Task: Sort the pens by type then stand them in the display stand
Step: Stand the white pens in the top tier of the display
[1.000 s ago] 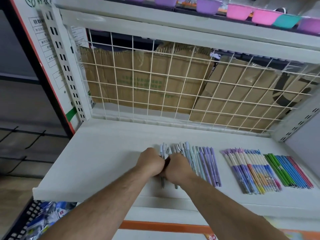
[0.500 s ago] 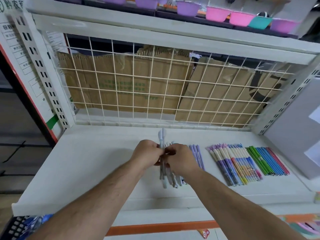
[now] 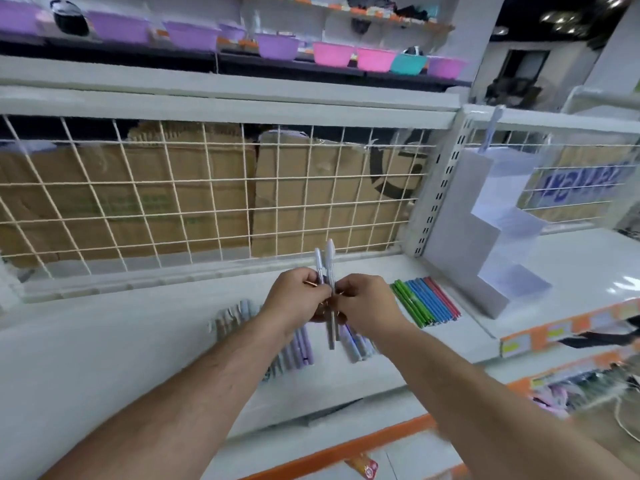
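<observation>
Pens [image 3: 328, 261]: a small bundle of pale grey-lilac ones is held upright above the white shelf [image 3: 104, 341], in front of the wire grid [image 3: 207, 202]. The left hand [image 3: 294, 301] pinches the bundle from the left with curled fingers. The right hand [image 3: 367, 303] closes on it from the right, fingertips meeting those of the left. Both grips are narrow and sit on the middle of the barrels. Neither hand has anything else in it.

Risks:
- **Lilac pens:** The loose lilac pens [image 3: 304, 351] lie on the shelf directly under the left forearm. A dropped wrist could scatter them toward the shelf edge.
- **Bundle:** It is held by fingertips only. In my judgement a pen could slide out at the bottom and land among those lying below, mixing the types.
- **Pens under the right hand:** More pens [image 3: 358, 344] lie there and face the same hazard.
- **Coloured row:** The green, blue and red row [image 3: 426, 301] lies between the hands and the display stand [image 3: 485, 244]. A low carry to the right could drag across it and undo the sorting.

Containers:
- **Upper shelf:** It carries purple bowls [image 3: 194, 38], pink bowls [image 3: 334, 53] and one teal bowl [image 3: 408, 64]. Their contents are not visible.
- **Display stand:** It is white and stepped, and sits to the right of the coloured row. One pale pen [image 3: 492, 128] appears to stand at its top tier, though it is blurred. The lower steps show no pens.
</observation>
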{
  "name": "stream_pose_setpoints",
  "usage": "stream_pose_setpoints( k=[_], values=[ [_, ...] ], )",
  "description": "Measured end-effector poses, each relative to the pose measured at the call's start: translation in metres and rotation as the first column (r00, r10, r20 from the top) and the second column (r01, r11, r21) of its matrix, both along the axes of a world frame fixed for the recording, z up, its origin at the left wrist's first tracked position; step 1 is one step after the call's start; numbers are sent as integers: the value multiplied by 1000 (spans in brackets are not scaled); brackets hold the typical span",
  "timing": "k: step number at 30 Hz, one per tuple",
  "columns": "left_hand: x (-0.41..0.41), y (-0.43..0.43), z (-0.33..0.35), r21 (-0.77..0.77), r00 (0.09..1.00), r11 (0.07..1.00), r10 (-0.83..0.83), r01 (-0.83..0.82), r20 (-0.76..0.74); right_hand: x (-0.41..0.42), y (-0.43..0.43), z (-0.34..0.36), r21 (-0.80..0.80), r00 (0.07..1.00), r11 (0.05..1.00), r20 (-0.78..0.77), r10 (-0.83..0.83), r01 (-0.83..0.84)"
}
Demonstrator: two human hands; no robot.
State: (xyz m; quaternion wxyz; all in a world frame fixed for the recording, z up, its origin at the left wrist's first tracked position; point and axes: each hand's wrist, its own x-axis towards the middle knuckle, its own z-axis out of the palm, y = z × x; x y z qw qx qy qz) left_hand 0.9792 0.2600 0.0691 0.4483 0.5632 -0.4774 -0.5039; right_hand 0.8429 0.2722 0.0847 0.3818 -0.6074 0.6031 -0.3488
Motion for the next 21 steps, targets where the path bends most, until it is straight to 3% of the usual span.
stream_pose_setpoints(
  k=[5,13,21],
  values=[
    [-87,2,15,-49,998,997,-56,55,-11,-90,8,16,-2,999,1000,53,-7,7],
    [-226,-1,44,-149,998,987,-62,58,-27,-227,1,40,-68,999,996,-8,-52,51],
    [-303,-40,68,-218,995,972,-98,89,-30,-309,-31,69,-154,997,987,65,-43,52]
  ],
)
